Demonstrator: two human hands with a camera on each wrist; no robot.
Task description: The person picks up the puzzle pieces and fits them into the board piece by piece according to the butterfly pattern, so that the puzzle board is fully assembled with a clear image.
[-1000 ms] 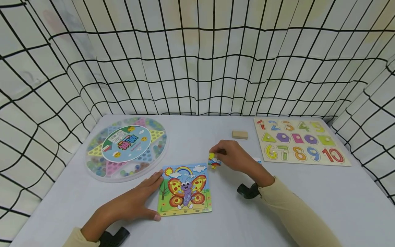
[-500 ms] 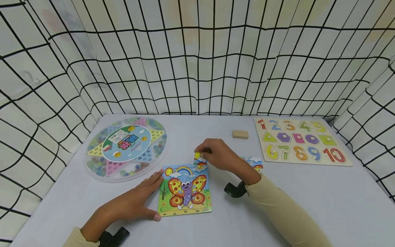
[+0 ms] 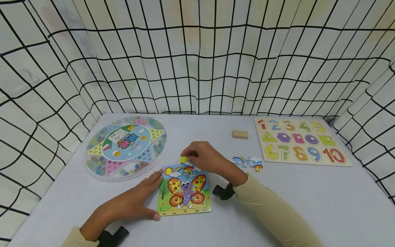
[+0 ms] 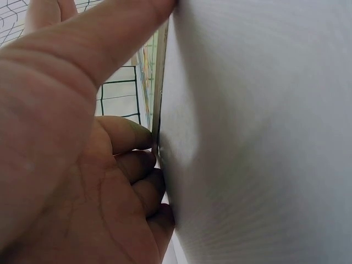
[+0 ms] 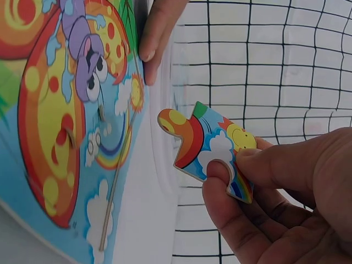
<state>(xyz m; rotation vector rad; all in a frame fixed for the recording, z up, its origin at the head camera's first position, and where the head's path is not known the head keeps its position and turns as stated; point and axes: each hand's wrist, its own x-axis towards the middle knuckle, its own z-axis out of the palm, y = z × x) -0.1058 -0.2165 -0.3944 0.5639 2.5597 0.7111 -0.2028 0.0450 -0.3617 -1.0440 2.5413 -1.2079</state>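
Observation:
A square butterfly puzzle board [image 3: 184, 195] lies on the table, its printed picture facing up. My left hand [image 3: 131, 202] rests along the board's left side, fingers stretched towards the upper corner and thumb by the lower one. In the left wrist view the fingertips [image 4: 144, 135] touch the board's edge. Above the board's top edge, my right hand [image 3: 205, 156] pinches a jigsaw piece [image 5: 206, 140] between thumb and fingers. That piece shows a sun, a cloud and an orange wing part, and is held tilted, apart from the board in the right wrist view.
Two jigsaw pieces, a rainbow piece [image 3: 239, 161] and a cloud piece [image 3: 256, 163], lie right of the right hand. Behind them sits a small wooden block [image 3: 240, 134]. A number board [image 3: 303, 140] lies at right, a round marble game [image 3: 126, 147] at left. Black netting surrounds the table.
My right hand has carried the jigsaw piece leftwards, from right of the board to above its top edge. Two loose pieces have come into view behind it. The left hand stays put.

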